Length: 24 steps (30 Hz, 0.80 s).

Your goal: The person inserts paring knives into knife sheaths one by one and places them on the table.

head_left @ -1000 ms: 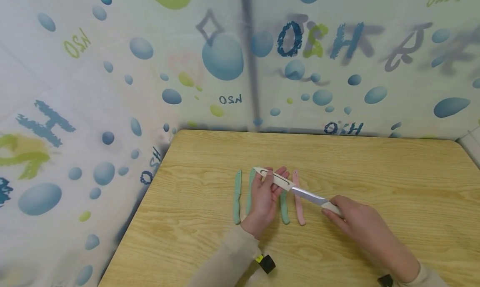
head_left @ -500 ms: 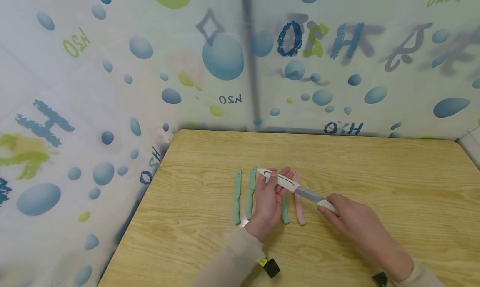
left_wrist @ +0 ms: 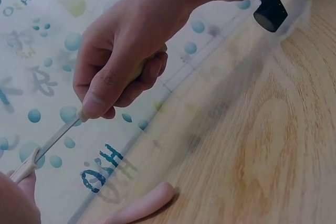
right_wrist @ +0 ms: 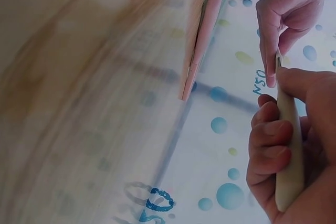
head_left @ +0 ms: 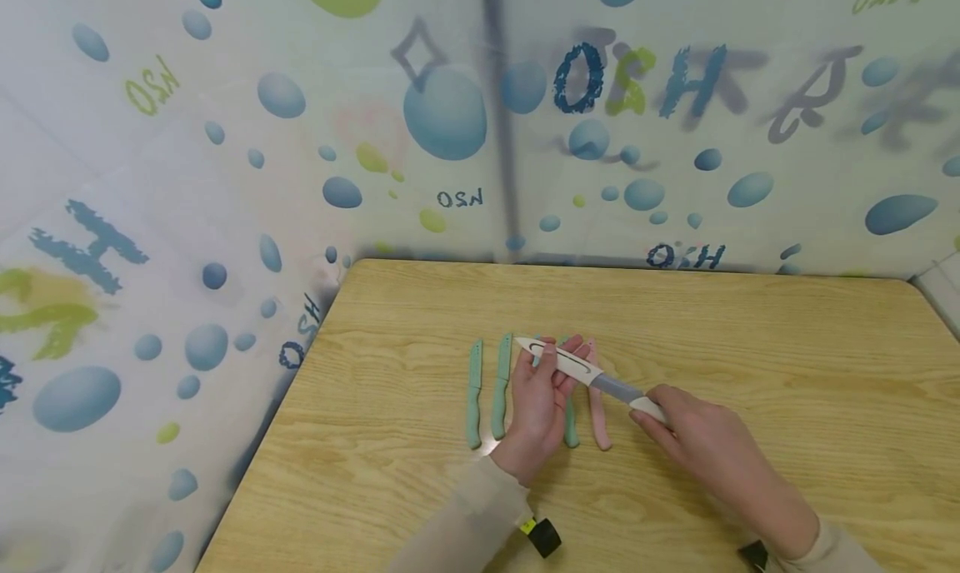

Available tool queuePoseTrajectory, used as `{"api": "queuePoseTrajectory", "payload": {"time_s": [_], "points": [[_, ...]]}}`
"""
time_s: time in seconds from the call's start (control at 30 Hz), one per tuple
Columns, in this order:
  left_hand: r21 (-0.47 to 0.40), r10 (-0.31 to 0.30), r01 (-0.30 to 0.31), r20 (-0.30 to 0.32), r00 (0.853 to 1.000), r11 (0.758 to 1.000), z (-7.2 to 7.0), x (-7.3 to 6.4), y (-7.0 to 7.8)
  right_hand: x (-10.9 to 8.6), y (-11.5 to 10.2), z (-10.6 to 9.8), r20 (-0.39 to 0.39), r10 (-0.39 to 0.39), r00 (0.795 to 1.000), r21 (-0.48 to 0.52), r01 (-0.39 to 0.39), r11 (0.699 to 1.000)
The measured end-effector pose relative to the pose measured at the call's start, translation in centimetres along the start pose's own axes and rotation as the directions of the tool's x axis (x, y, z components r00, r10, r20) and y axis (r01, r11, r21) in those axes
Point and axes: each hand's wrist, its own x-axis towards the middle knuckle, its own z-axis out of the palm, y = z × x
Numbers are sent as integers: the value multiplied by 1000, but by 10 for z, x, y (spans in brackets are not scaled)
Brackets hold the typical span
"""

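A cream-handled knife is held above the table, its grey blade (head_left: 617, 389) partly inside a cream sheath (head_left: 576, 366). My left hand (head_left: 537, 411) pinches the sheath, thumb on top, with its other fingers extended beneath. Curled around the knife handle (right_wrist: 289, 161), my right hand (head_left: 708, 440) is to the right of the sheath. In the left wrist view, a short length of bare blade shows between the two hands. Behind and beside my left hand lie green knives (head_left: 475, 394) and a pink knife (head_left: 597, 411), some of them partly hidden by it.
The wooden table (head_left: 787, 348) reaches back to a patterned wall sheet (head_left: 525, 165). The knives lie in a row, handles toward me. A black wrist camera (head_left: 545, 538) hangs under my left sleeve.
Less blade shows than a second ago; it has slid further into the sheath. My right hand has moved slightly left and my left hand slightly right.
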Motion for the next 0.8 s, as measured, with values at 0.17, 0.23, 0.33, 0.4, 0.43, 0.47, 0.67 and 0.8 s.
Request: {"api": "queuePoseTrajectory", "payload": {"time_s": [0.17,0.23,0.33,0.4,0.43,0.47,0.67,0.8], "points": [[-3,-4,4,-8,1000,1000,0,0,0,2,-3,0,7,4,1000,10,-4,1000],[-8,-5,5,-9,1000,1000,1,0,-1,2,-4,-1,8,4,1000,13,-4,1000],[-16,-5,5,-9,1000,1000,1,0,-1,3,-5,0,5,1,1000,14,-1,1000],[-18,-6,6,-7,1000,1000,1,0,-1,3,-5,0,5,0,1000,15,0,1000],[-20,-6,6,-8,1000,1000,1,-1,-1,4,-6,0,7,1,1000,16,-1,1000],[-19,-6,6,-7,1000,1000,1,-1,-1,4,-6,0,10,3,1000,16,-3,1000],[-15,-2,2,-2,1000,1000,1,-2,-2,5,-6,1,20,3,1000,15,-3,1000],[-14,2,-2,-5,1000,1000,2,-2,-3,6,-7,3,18,-4,1000,18,3,1000]]}}
